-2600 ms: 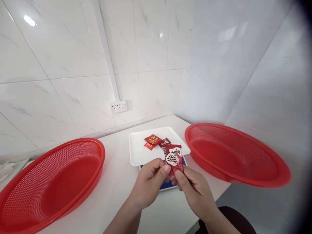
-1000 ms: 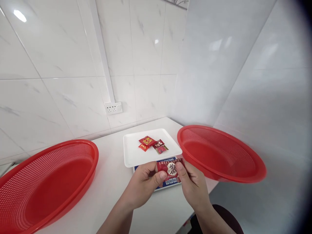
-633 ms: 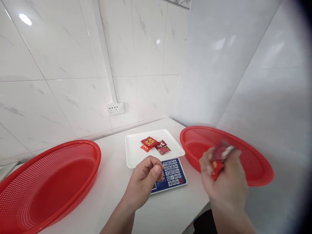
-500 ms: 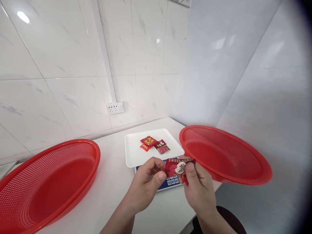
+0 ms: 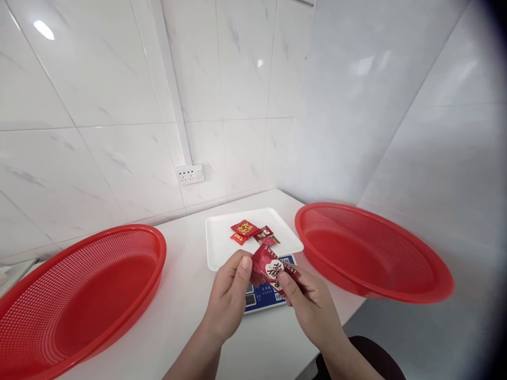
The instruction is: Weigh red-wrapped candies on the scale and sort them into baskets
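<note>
Between my two hands is a dark red candy packet (image 5: 266,264) with a white patch, dark characters and the letters "SWEE" and "UGAR". My left hand (image 5: 229,290) pinches its left edge between thumb and fingers. At its lower right, my right hand (image 5: 311,303) grips it with the thumb on the front; the fingers behind are partly hidden. Beyond the packet, several small red and maroon candy packets (image 5: 245,228) lie on a white weighing tray (image 5: 219,245). Under my hands shows the scale's blue keypad (image 5: 263,301), partly covered.
A large red mesh basket (image 5: 158,248) stands on the left of the white table (image 5: 182,316). Another red basket (image 5: 376,287) is at the right, close beside the tray and overhanging the table edge. A wall socket (image 5: 190,174) sits on the tiled wall behind.
The packet has turned from nearly level to slanting down rightward and shifted left. My left hand has moved up to pinch its edge; my right hand has moved left with it.
</note>
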Demonstrator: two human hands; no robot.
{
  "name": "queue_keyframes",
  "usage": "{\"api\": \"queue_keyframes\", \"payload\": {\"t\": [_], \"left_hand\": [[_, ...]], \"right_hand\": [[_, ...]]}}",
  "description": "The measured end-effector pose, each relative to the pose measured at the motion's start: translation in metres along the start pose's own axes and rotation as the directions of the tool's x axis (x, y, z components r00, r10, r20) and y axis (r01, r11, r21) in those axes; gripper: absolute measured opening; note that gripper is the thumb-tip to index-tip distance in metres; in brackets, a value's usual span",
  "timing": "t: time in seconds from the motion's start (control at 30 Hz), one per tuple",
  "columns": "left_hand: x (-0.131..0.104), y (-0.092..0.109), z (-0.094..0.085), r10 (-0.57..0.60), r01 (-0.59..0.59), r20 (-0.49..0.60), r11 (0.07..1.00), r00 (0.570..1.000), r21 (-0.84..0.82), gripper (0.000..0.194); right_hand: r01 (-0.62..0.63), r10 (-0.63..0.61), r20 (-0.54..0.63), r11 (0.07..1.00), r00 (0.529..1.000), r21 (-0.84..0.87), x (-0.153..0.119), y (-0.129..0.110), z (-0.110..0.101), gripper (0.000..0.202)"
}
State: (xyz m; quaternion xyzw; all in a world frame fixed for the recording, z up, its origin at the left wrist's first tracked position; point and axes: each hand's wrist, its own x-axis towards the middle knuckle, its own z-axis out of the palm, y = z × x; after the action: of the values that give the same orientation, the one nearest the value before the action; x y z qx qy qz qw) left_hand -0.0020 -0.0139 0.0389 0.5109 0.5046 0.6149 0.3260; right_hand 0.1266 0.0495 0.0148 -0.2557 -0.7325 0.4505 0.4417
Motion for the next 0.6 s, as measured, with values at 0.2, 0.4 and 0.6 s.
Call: {"api": "queue_keyframes", "payload": {"t": [0.2,0.4,0.6], "left_hand": [[-0.001,-0.009,0.001,-0.007,0.005,-0.034,0.999,0.999,-0.05,0.024],[-0.001,-0.007,-0.003,-0.064,0.065,0.049,0.998,0.997,-0.021,0.026],[-0.001,-0.006,-0.002,-0.098,0.102,0.169,0.995,0.981,-0.017,0.029]], "right_hand": [[-0.01,0.01,0.058,1.0,0.998,0.0,-0.003,0.005,0.0,0.031],[-0.063,0.026,0.208,0.983,0.978,0.173,0.001,0.003,-0.011,0.04],[-0.093,0.087,0.225,0.996,0.971,0.017,0.006,0.0,-0.014,0.035]]}}
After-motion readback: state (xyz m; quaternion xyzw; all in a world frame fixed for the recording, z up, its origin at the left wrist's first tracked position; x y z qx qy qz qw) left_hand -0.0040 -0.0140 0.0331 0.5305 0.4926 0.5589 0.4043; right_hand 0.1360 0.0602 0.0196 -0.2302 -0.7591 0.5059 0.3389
